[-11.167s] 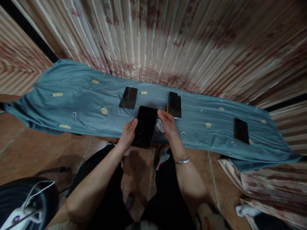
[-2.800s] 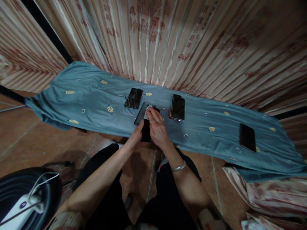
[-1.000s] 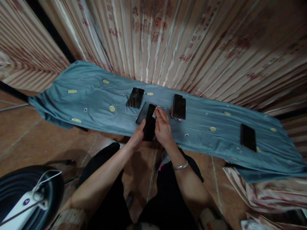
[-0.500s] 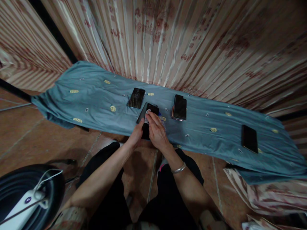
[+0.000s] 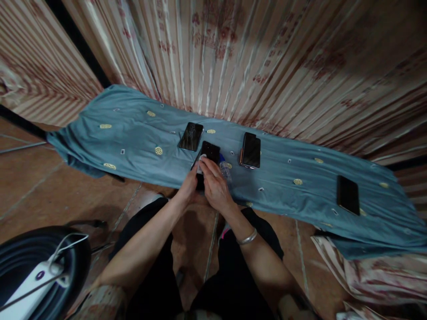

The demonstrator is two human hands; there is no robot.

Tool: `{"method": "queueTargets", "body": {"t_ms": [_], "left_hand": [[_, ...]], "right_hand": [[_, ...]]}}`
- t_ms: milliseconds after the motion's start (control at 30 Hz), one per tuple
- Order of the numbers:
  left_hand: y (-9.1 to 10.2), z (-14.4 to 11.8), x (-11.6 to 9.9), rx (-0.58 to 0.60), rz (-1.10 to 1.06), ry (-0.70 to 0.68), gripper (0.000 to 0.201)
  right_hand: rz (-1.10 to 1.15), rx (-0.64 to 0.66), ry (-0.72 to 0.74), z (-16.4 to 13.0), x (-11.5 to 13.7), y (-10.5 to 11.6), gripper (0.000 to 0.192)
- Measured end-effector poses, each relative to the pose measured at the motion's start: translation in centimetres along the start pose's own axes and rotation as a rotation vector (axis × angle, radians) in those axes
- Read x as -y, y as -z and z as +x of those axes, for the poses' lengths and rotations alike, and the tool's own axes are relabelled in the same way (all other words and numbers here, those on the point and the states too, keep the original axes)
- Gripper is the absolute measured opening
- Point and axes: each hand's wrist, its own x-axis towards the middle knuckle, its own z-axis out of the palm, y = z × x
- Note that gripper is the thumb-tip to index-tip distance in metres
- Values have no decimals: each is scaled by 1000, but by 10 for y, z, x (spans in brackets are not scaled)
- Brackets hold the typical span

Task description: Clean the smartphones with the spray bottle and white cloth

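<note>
— Four phones are showing on the blue cloth (image 5: 133,142), and the one being worked on is the black phone (image 5: 209,153) at the near middle edge.

— Who is holding it?

— Both hands. The left hand (image 5: 189,186) is gripping its near left side, fingers wrapped round it; the right hand (image 5: 213,184) is pinching a small white wipe (image 5: 201,158) against the screen.

— How should the wiping go?

— I judge it best with the left hand bracing firmly, and the wipe moving in light, overlapping strokes, edge to edge.

— Anything close by?

— A little spray bottle (image 5: 225,170) is lying just right of the hands. A cracked phone (image 5: 191,136) is sitting just beyond on the left, another phone (image 5: 251,150) to the right, and one far-right phone (image 5: 348,194) well apart.

— Any brands or writing?

— None that I am making out; every screen is dark, and the curtain's (image 5: 233,58) red motifs are too blurred to read.
</note>
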Motion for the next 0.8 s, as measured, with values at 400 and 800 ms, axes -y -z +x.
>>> {"method": "queueTargets", "body": {"t_ms": [400,800], "left_hand": [[-5,-4,-33,-45,-136,121,46],[12,-7,-45,-32,-167,88,53]], "right_hand": [[58,46,89,-8,22,-10,45],[-6,55,64,-10,20,-11,43]]}}
